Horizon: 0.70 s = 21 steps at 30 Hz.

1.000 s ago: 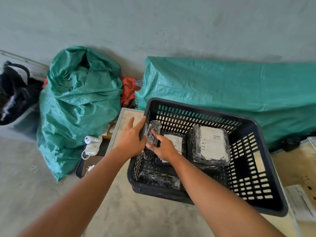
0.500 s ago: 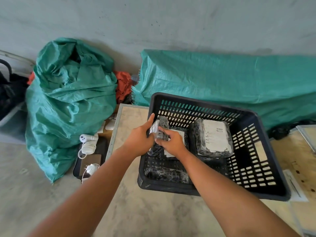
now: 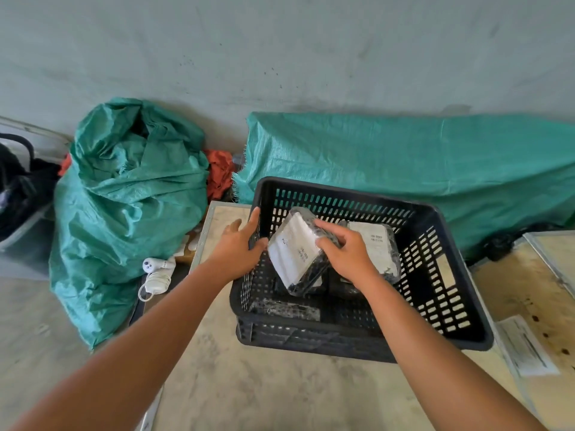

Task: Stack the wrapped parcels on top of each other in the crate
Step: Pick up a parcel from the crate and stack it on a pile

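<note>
Parcel (image 3: 294,250) now tilted label-up in right hand (image 3: 345,255); left hand (image 3: 238,247) spread open; three others below.

You see a crate (image 3: 348,194) of matt black perforated plastic. The parcel (image 3: 295,250) shows glossy film and a white paper label. The sack (image 3: 124,219) is green woven plastic cloth.

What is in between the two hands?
A wrapped parcel, tilted with its white label up, over the black crate. The right hand grips it; the left hand touches its edge. Head view.
</note>
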Motion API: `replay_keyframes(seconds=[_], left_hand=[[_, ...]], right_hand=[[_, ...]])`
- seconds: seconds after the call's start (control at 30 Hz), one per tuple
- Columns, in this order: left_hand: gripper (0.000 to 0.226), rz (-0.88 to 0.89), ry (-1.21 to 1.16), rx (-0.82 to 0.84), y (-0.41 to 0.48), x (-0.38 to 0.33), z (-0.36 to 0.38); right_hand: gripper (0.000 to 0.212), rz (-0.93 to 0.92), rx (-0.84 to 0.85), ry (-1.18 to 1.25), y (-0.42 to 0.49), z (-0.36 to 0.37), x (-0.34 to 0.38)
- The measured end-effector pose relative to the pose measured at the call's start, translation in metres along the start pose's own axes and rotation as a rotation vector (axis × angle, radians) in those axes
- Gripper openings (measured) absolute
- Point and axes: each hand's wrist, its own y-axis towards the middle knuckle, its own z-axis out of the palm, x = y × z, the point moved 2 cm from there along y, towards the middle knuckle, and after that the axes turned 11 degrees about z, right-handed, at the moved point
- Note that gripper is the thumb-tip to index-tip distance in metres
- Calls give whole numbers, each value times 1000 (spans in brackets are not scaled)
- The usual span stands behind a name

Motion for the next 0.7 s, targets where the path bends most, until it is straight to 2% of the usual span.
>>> replay_keyframes(seconds=[0.1,0.33,0.43,0.53,0.7], left_hand=[[77,35,186,-33,-7,-25,-2],[96,343,-196,10,-5,-87,-28],[107,483,-198,105,-4,-109,-41],[108,477,-278,120,-2,-120,-48],[114,369,-461,11,7,-118,-44]], right_hand=[[40,-62,16,-4,-8,-31,15],[34,-130,158,16,-11,-94,64],[36,-106,270,80,-12,-114,85],[37,-143,299,111,-5,-125,95],[30,-224,191,171,15,-125,100]])
